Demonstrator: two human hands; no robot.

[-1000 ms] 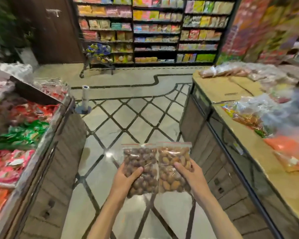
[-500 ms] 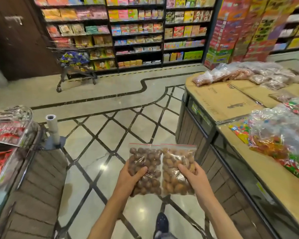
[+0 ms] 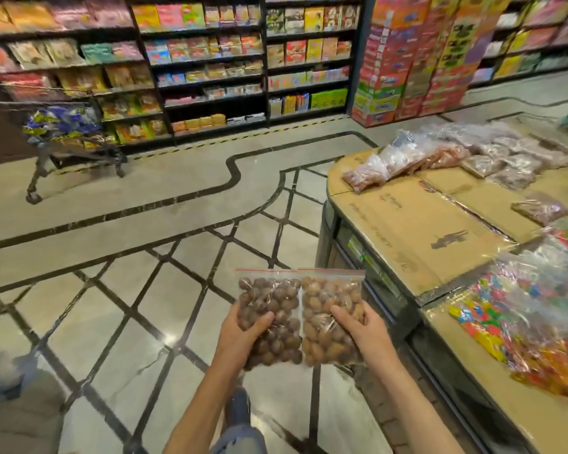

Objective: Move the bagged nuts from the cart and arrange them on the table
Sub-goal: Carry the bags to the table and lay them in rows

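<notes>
My left hand [image 3: 240, 335] grips a clear zip bag of dark brown nuts [image 3: 273, 309], thumb across its front. Beside it my right hand [image 3: 361, 332] grips a second clear bag of lighter tan nuts [image 3: 325, 306]. Both bags are held upright, side by side, over the tiled floor. The table [image 3: 407, 231], topped with flattened cardboard, stands to the right. Several bagged nuts [image 3: 492, 155] lie at its far end. The cart [image 3: 69, 139] stands far left by the shelves, with packets in it.
Bags of colourful sweets [image 3: 525, 316] cover the near right part of the table. Stocked shelves [image 3: 210, 60] line the back wall, and stacked boxes [image 3: 413, 54] rise behind the table. My foot [image 3: 238, 407] shows on the floor below the bags.
The view has swung right and moved closer to the table. The left display counter has left the frame. Both hands keep the two bags held together in front of me.
</notes>
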